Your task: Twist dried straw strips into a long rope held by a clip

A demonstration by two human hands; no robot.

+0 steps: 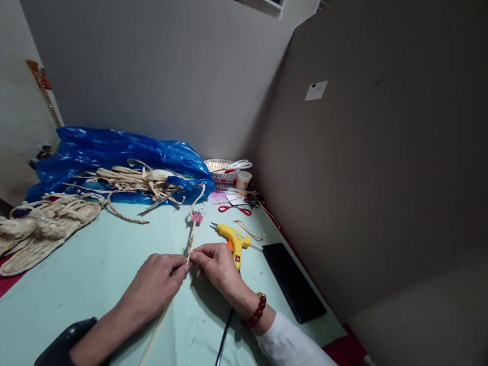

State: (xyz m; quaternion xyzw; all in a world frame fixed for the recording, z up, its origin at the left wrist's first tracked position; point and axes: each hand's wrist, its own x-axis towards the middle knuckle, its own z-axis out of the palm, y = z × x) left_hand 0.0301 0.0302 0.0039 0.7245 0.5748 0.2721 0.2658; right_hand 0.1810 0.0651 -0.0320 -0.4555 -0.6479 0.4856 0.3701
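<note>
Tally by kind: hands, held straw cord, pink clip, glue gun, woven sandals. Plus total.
Left hand and right hand: 2
Held straw cord: 1
Pink clip: 1
Yellow glue gun: 1
Woven sandals: 2
Total: 7

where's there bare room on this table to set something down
The widest bare patch of the pale green surface lies between the woven sandals and the left hand. A smaller one lies between the right hand and the black slab. The back is crowded with the blue bag, basket and scissors; the middle, with the braided strip and glue gun.
</note>
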